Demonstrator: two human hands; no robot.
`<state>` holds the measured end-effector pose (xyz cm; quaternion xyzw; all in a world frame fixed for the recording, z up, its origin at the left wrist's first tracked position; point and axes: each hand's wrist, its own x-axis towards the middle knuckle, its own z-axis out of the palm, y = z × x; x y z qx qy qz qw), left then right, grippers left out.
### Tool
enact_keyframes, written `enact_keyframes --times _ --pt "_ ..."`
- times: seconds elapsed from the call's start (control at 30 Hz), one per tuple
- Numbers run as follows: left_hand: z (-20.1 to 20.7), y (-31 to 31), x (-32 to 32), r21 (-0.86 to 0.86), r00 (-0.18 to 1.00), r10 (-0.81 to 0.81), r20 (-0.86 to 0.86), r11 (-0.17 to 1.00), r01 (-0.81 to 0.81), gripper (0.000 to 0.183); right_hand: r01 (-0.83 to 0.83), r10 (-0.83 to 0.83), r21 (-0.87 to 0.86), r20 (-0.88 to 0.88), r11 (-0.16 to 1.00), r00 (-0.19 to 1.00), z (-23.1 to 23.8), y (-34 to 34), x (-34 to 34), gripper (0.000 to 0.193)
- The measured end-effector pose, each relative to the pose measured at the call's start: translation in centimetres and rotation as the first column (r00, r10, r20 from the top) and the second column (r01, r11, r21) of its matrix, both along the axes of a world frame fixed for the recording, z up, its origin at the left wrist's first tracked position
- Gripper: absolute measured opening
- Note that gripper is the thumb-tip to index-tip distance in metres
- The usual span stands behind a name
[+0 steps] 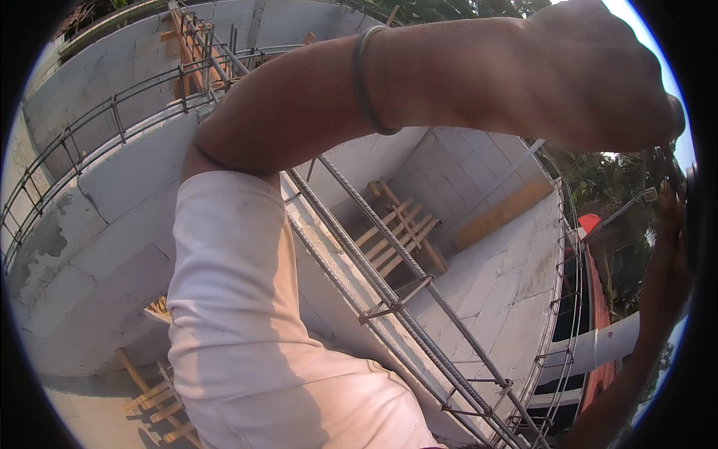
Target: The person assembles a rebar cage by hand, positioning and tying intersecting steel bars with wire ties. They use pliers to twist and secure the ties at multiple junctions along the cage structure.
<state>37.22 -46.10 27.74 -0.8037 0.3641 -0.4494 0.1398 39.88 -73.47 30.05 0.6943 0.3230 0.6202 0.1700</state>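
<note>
My left arm rises in a pale sleeve [239, 284] and bends across the top of the view, with a thin dark band [362, 78] round the forearm. At the upper right, my left hand [606, 82] is closed into a fist. A dark rounded tip shows at its far side, but what the fingers grip cannot be made out. My right hand [671, 206] is at the right rim, just below the left one, dark and partly cut off; its fingers are unclear. Below the left forearm, a steel rebar cage [396, 305] runs along the wall top.
Pale block walls [493, 277] enclose deep rooms below. Wooden slatted frames [396, 239] stand down inside. More rebar cages [112, 120] follow the left wall and the right wall [568, 322]. Upright timber boards [191, 56] stand at the back left. Trees [598, 179] rise beyond.
</note>
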Motion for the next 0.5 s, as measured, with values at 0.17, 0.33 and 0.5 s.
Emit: enact_keyframes --times 0.17,0.33,0.5 --pt "-4.3 8.7 -4.0 -0.461 0.981 0.188 0.043 0.875 -0.148 0.012 -0.275 0.348 0.214 -0.528 0.937 0.775 -4.2 8.1 -0.5 0.03" --pt "-13.2 18.2 -3.0 -0.78 0.954 0.287 0.081 0.614 -0.119 0.033 -0.19 0.261 0.195 -0.855 0.962 0.448 -6.8 7.7 1.2 0.026" --pt "-19.6 17.7 -1.6 -0.81 0.941 0.261 0.214 0.586 0.022 0.031 -0.256 0.324 0.245 -0.882 0.935 0.342 -10.2 12.8 0.3 0.027"
